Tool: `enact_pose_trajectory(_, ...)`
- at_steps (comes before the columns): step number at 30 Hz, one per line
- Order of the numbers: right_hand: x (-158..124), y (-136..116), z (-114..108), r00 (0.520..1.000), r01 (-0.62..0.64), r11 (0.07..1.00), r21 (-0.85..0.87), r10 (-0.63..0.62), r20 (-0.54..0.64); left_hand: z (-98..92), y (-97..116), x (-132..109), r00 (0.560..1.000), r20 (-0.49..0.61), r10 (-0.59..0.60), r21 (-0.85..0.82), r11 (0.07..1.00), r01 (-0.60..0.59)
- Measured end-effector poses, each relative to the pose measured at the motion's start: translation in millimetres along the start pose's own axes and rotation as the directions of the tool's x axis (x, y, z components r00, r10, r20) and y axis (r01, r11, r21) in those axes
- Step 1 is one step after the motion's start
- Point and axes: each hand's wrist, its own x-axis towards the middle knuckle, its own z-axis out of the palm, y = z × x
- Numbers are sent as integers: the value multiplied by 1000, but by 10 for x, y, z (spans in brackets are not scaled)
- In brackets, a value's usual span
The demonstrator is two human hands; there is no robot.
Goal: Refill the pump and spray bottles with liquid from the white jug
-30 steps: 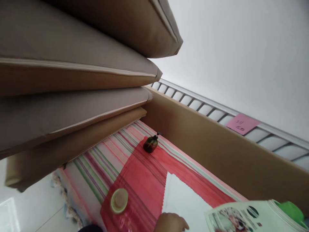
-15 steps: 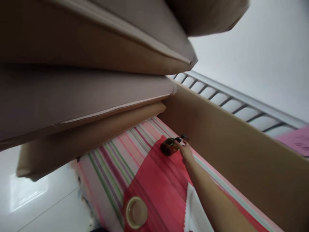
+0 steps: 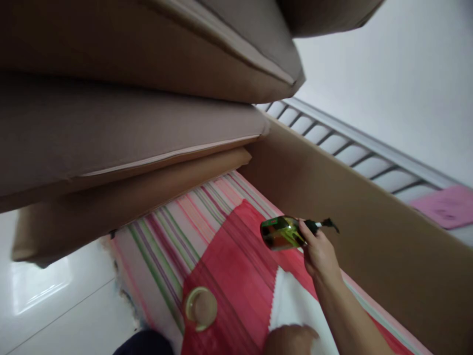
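My right hand [image 3: 320, 251] is closed around the neck of a dark green pump bottle [image 3: 283, 232]. The bottle is held lying on its side above the red cloth [image 3: 229, 266], its base to the left and its black pump to the right. At the bottom edge, what looks like my left hand [image 3: 290, 340] shows in part over a white cloth with a zigzag edge [image 3: 295, 296]; its fingers are blurred and cut off. A small round see-through container [image 3: 201, 309] stands on the red cloth, left of both hands.
Striped fabric [image 3: 162, 256] lies beneath the red cloth. Big brownish cushions [image 3: 148, 133] overhang from the left, and a tan panel [image 3: 351, 222] runs along the right. Beyond it are a slatted rail [image 3: 354, 148] and a pink item [image 3: 443, 206]. Shiny floor tiles [image 3: 55, 305] show lower left.
My right hand has drawn the bottle up off the red cloth, to the right and nearer to me. What looks like my left hand has come into view at the bottom.
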Motion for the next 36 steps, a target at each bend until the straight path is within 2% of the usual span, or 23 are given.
enact_pose_trajectory(1, -159, -130, -211, 1000, 5, 999, 38, -5, 2, -23, 28, -15, 1000, -19, -17, -51, 999, 16)
enact_pose_trajectory(2, -331, -252, -417, 1000, 10, 997, 71, -10, -5, -56, 64, -42, 998, -48, -46, -198, 980, 36)
enact_pose_trajectory(4, -694, -444, -778, 1000, 10, 993, 120, -7, -26, -143, 163, -126, 1000, -28, -5, -505, 863, -10)
enact_pose_trajectory(5, -874, -505, -917, 999, 8, 990, 138, -3, -38, -190, 221, -177, 999, 12, 38, -612, 791, -23)
enact_pose_trajectory(6, -1046, -540, -1023, 999, 5, 989, 150, 2, -46, -230, 279, -228, 997, -4, 82, -698, 713, -62)
enact_pose_trajectory(9, -1486, -500, -1162, 999, -47, 976, 214, 51, -13, -274, 414, -379, 982, -10, 188, -792, 598, -122)
enact_pose_trajectory(12, -1795, -351, -1145, 989, -145, 904, 402, 119, 89, -207, 439, -497, 966, -72, 247, -839, 509, -192)
enact_pose_trajectory(13, -1867, -306, -1130, 988, -155, 879, 452, 125, 95, -177, 424, -522, 961, -112, 253, -829, 509, -231)
enact_pose_trajectory(15, -1967, -248, -1104, 990, -142, 846, 513, 127, 64, -132, 375, -551, 935, -209, 288, -730, 590, -345)
enact_pose_trajectory(16, -1994, -235, -1095, 990, -140, 833, 536, 135, 49, -118, 347, -558, 905, -263, 333, -630, 652, -423)
enact_pose_trajectory(18, -2016, -234, -1081, 984, -170, 801, 574, 173, 49, -104, 293, -567, 810, -340, 477, -344, 739, -579)
enact_pose_trajectory(19, -2015, -242, -1078, 977, -201, 783, 589, 201, 65, -101, 270, -573, 752, -351, 558, -190, 744, -640)
enact_pose_trajectory(21, -1999, -259, -1079, 957, -267, 742, 615, 276, 83, -98, 235, -589, 649, -312, 693, 53, 695, -717)
enact_pose_trajectory(23, -1977, -270, -1087, 941, -296, 710, 638, 333, 66, -100, 216, -611, 588, -244, 771, 170, 631, -756)
enact_pose_trajectory(25, -1955, -276, -1095, 935, -296, 697, 653, 351, 49, -108, 218, -633, 560, -226, 797, 200, 601, -774)
enact_pose_trajectory(27, -1933, -277, -1093, 938, -298, 704, 644, 341, 61, -120, 242, -652, 566, -260, 782, 166, 613, -772)
enact_pose_trajectory(29, -1908, -275, -1079, 947, -287, 722, 629, 314, 72, -132, 283, -663, 610, -338, 717, 55, 662, -748)
enact_pose_trajectory(30, -1895, -275, -1068, 956, -264, 735, 624, 286, 68, -138, 306, -664, 654, -383, 652, -54, 691, -721)
enact_pose_trajectory(32, -1866, -278, -1041, 977, -195, 763, 616, 204, 57, -152, 350, -658, 797, -400, 452, -389, 704, -594)
enact_pose_trajectory(33, -1851, -281, -1026, 985, -161, 776, 610, 162, 54, -160, 367, -652, 874, -340, 347, -567, 666, -485)
enact_pose_trajectory(34, -1837, -283, -1009, 990, -137, 787, 601, 132, 53, -169, 380, -644, 927, -260, 269, -702, 607, -373)
enact_pose_trajectory(35, -1825, -283, -992, 991, -128, 796, 591, 121, 51, -177, 387, -634, 954, -193, 228, -779, 556, -291)
enact_pose_trajectory(36, -1816, -282, -975, 990, -129, 801, 584, 133, 37, -186, 389, -624, 960, -168, 222, -802, 535, -264)
